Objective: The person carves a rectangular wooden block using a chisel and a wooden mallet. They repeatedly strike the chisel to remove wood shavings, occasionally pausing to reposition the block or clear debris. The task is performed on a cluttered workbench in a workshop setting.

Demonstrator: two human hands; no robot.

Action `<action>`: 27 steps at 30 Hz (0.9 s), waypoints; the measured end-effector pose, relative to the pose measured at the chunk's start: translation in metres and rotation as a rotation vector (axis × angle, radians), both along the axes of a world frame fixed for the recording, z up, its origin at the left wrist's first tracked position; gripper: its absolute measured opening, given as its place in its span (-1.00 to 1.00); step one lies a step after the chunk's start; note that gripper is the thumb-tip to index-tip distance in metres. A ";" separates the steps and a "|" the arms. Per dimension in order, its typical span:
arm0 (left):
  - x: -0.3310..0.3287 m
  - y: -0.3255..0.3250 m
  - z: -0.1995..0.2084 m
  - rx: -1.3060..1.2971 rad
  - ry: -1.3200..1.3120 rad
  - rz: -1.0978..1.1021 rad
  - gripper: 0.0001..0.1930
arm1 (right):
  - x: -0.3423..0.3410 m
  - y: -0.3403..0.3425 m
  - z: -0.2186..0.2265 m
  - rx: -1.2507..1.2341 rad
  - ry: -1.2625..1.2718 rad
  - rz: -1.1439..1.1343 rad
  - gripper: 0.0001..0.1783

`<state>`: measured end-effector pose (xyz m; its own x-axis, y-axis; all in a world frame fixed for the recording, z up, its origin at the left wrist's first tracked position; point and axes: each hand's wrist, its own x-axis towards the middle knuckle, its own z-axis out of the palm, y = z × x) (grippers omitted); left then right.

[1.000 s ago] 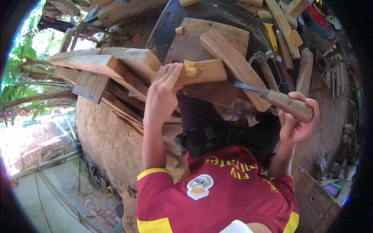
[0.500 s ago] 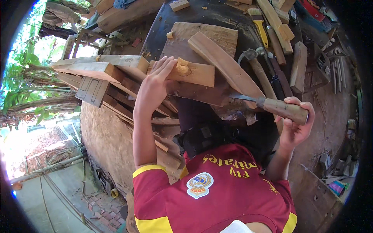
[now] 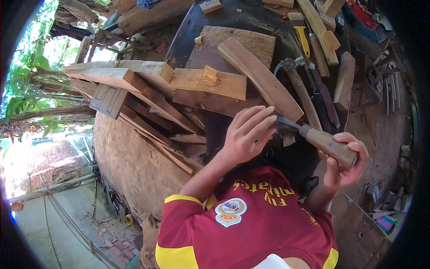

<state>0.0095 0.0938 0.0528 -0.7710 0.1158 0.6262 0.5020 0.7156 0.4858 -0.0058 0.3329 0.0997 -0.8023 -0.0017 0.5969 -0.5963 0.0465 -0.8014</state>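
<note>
My right hand (image 3: 344,167) is wrapped around the thick wooden handle of a chisel (image 3: 330,145), whose metal blade points up and to the left. Close to the blade's tip is my left hand (image 3: 251,133), fingers stretched out; whether they touch the steel I cannot tell. Beyond it, a short wooden board (image 3: 229,84) with a curled wood shaving (image 3: 210,77) lies across a wider, darker plank (image 3: 204,99). A long curved wooden piece (image 3: 262,80) slants over the plank, its near end by the chisel blade.
To the right lie a hammer (image 3: 301,87), a yellow-handled brush (image 3: 303,38) and a wooden block (image 3: 344,80). Long timbers (image 3: 134,80) are stacked at the left, beside a small panelled wood piece (image 3: 107,99). Several wood offcuts lie at the back of the dark bench (image 3: 251,18).
My left hand has left the short board and come right and nearer, to the chisel's tip. The chisel, still in my right hand, has shifted slightly nearer and tilted more steeply.
</note>
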 end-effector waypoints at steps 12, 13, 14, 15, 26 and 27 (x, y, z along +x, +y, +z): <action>-0.010 -0.011 -0.027 -0.163 0.042 0.129 -0.51 | 0.002 0.028 -0.012 -0.009 0.075 -0.008 -0.35; -0.010 -0.011 -0.022 -0.161 0.032 0.134 -0.53 | 0.004 0.028 -0.011 -0.051 0.070 -0.024 -0.35; -0.010 -0.012 -0.015 -0.159 0.021 0.140 -0.55 | 0.004 0.029 -0.010 -0.094 0.065 -0.040 -0.35; -0.011 -0.011 -0.008 -0.160 0.013 0.148 -0.57 | 0.004 0.028 -0.009 -0.128 0.063 -0.022 -0.34; -0.041 0.031 0.065 -0.036 0.040 -0.077 -0.26 | -0.042 -0.049 0.002 -0.075 0.132 0.248 -0.46; -0.045 0.030 0.067 -0.031 0.031 -0.085 -0.28 | -0.043 -0.052 0.003 -0.073 0.108 0.252 -0.46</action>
<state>-0.0352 0.1237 0.1202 -0.7382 0.1998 0.6444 0.5757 0.6844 0.4473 -0.0492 0.2812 0.1032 -0.7137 -0.1467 0.6849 -0.6640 -0.1697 -0.7282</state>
